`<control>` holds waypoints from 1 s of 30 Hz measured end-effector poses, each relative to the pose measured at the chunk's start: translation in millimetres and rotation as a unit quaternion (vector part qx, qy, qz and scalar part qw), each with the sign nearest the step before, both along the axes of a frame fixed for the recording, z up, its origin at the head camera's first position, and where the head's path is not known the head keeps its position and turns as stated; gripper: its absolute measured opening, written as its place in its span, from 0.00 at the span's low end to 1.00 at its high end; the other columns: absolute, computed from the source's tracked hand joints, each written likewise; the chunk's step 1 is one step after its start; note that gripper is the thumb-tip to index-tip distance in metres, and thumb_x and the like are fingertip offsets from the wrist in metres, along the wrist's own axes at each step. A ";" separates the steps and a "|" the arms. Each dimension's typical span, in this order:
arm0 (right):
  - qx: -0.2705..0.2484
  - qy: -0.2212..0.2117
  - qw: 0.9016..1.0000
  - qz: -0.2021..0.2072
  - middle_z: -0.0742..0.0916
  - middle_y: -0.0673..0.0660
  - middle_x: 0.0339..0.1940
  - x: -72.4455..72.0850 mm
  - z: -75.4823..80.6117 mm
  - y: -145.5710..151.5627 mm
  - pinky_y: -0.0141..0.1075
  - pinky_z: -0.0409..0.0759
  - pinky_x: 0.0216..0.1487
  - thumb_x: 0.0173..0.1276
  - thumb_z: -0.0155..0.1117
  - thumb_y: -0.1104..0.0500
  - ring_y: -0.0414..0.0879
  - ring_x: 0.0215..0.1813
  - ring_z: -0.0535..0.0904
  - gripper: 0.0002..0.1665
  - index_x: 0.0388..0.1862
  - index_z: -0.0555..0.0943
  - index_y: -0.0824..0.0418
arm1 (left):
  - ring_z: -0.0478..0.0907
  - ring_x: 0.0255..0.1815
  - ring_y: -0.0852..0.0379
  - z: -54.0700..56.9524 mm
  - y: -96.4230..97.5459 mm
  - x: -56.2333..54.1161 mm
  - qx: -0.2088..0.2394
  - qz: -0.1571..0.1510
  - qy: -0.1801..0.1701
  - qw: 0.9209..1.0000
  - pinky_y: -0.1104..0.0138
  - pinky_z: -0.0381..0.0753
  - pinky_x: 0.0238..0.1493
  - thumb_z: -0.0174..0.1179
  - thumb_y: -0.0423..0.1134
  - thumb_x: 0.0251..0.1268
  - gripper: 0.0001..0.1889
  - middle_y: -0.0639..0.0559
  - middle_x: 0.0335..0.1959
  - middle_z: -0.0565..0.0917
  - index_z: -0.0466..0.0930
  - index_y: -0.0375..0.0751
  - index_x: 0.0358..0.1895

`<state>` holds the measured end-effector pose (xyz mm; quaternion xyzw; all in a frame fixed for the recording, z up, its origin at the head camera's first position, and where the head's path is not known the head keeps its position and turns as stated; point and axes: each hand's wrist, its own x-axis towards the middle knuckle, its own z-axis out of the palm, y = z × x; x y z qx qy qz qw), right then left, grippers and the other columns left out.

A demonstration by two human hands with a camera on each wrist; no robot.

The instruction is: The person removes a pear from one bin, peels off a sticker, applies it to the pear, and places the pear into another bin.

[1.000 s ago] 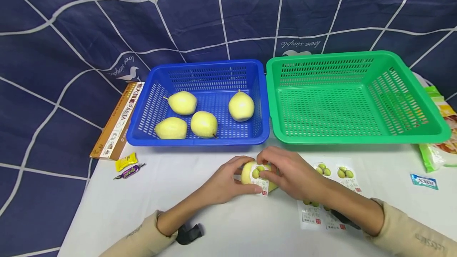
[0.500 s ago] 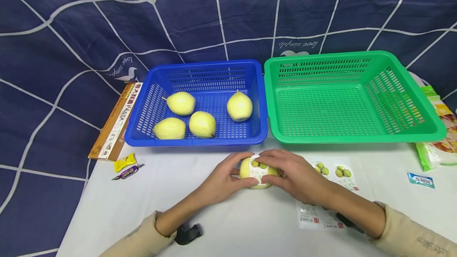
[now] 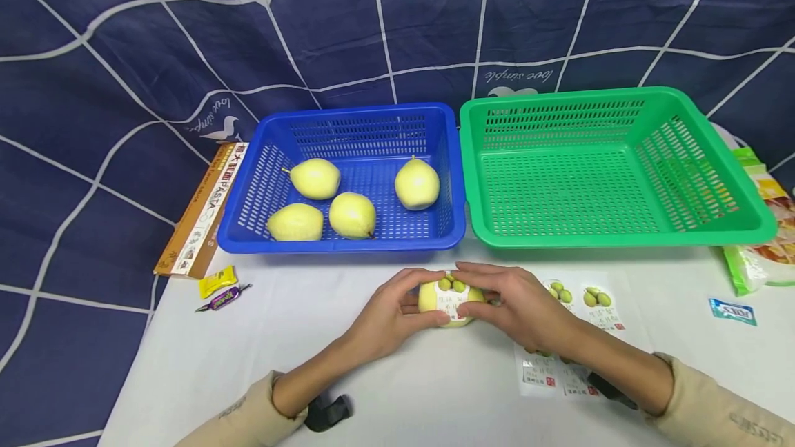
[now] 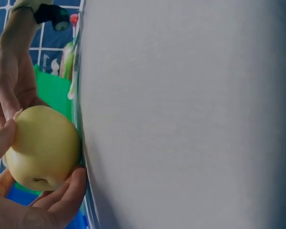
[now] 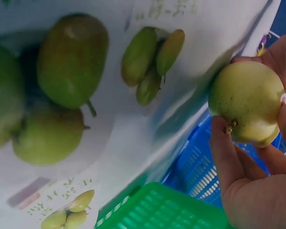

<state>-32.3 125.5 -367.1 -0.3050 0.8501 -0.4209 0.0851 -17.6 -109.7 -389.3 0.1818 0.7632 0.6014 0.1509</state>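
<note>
On the white table, a pale yellow pear (image 3: 427, 297) lies between both hands. A white sticker (image 3: 451, 305) with a green fruit picture and writing sits on its upper side. My left hand (image 3: 386, 310) grips the pear from the left, its thumb at the sticker's lower edge. From the right, my right hand (image 3: 520, 303) holds the pear too, thumb on the sticker's lower right part. The left wrist view shows the pear's dimpled end (image 4: 39, 180) beside the left fingers. Its short stem (image 5: 231, 127) faces the right hand in the right wrist view.
Behind stand a blue basket (image 3: 341, 247) with several pears and a green basket (image 3: 621, 240). A sticker sheet (image 3: 537, 371) lies partly under the right forearm. Candies (image 3: 219, 282), pasta boxes (image 3: 205, 216), a blue wrapped sweet (image 3: 733, 312) and a food bag (image 3: 776, 254) lie around the sides.
The right hand has gone from pinching at the sticker to holding the pear's right side, thumb on the sticker. The sticker now lies flatter and the pear has turned slightly.
</note>
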 end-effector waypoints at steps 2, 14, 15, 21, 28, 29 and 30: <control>0.007 0.013 1.000 -0.008 0.81 0.62 0.62 1.2 -0.3 -0.3 0.36 0.84 0.47 0.65 0.72 0.54 0.44 0.51 0.83 0.29 0.63 0.79 0.64 | 0.82 0.48 0.52 0.0 0.6 0.2 0.003 0.003 -0.005 1.000 0.66 0.84 0.46 0.71 0.30 0.57 0.29 0.43 0.57 0.76 0.75 0.37 0.64; 0.144 0.106 0.983 0.031 0.73 0.66 0.70 9.8 3.6 -1.3 0.51 0.73 0.63 0.73 0.61 0.48 0.56 0.68 0.71 0.39 0.73 0.64 0.70 | 0.84 0.45 0.49 0.2 0.9 0.3 0.015 0.011 -0.021 1.000 0.65 0.85 0.44 0.69 0.29 0.59 0.28 0.40 0.58 0.74 0.73 0.37 0.64; 0.145 0.095 0.984 0.032 0.72 0.66 0.71 9.6 3.6 -0.9 0.51 0.73 0.63 0.74 0.61 0.47 0.55 0.69 0.70 0.40 0.74 0.63 0.69 | 0.84 0.45 0.49 0.0 0.9 0.3 0.016 0.012 -0.022 1.000 0.65 0.85 0.43 0.69 0.29 0.59 0.28 0.41 0.58 0.74 0.73 0.37 0.64; 0.081 0.029 0.996 0.019 0.75 0.63 0.68 4.8 -2.2 3.2 0.45 0.78 0.58 0.74 0.60 0.46 0.48 0.62 0.77 0.39 0.73 0.64 0.70 | 0.83 0.47 0.49 -0.4 -0.4 0.8 0.007 0.016 -0.012 1.000 0.65 0.84 0.46 0.71 0.30 0.57 0.27 0.43 0.59 0.75 0.75 0.38 0.62; -0.049 0.066 0.997 0.008 0.81 0.55 0.62 6.8 -11.8 2.1 0.25 0.82 0.37 0.64 0.72 0.61 0.46 0.54 0.81 0.29 0.64 0.79 0.60 | 0.84 0.45 0.50 -0.2 -2.5 -3.6 0.027 -0.001 -0.046 0.999 0.63 0.85 0.45 0.69 0.29 0.60 0.28 0.41 0.62 0.73 0.72 0.36 0.63; -0.053 0.077 0.996 0.007 0.81 0.56 0.62 6.5 -13.0 1.4 0.23 0.81 0.35 0.63 0.73 0.61 0.45 0.51 0.82 0.28 0.63 0.80 0.59 | 0.85 0.45 0.50 0.0 -2.9 -4.1 0.030 -0.001 -0.054 0.998 0.63 0.85 0.45 0.69 0.28 0.60 0.28 0.41 0.63 0.73 0.71 0.36 0.64; -0.054 0.085 0.995 0.005 0.82 0.57 0.61 6.2 -13.9 0.8 0.22 0.79 0.33 0.63 0.73 0.61 0.44 0.48 0.82 0.28 0.63 0.80 0.60 | 0.85 0.44 0.51 0.3 -3.5 -4.2 0.031 0.000 -0.061 0.998 0.63 0.85 0.44 0.68 0.29 0.61 0.28 0.41 0.63 0.73 0.71 0.36 0.64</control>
